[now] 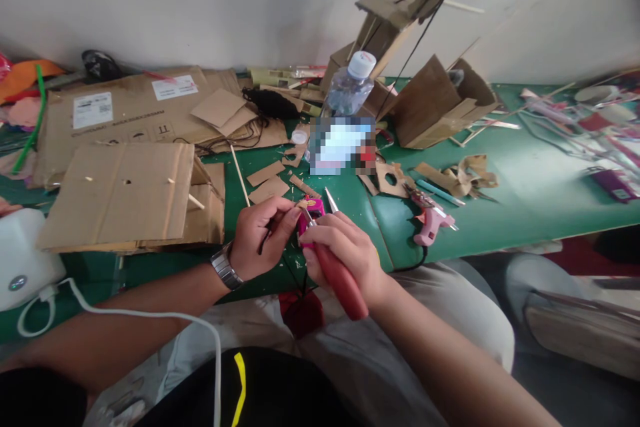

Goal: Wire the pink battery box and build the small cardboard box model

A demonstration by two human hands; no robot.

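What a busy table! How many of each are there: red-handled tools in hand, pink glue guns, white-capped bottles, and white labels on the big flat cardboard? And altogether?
Red-handled tool, held in the right hand: 1
Pink glue gun: 1
White-capped bottle: 1
White labels: 2
Total: 5

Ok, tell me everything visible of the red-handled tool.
The red-handled tool has a thick handle and a narrow, silvery, metal-looking shaft. The right hand grips it at a slant, handle end toward the wearer, shaft toward the left hand. Whether its tip touches the small brown piece held there is unclear.
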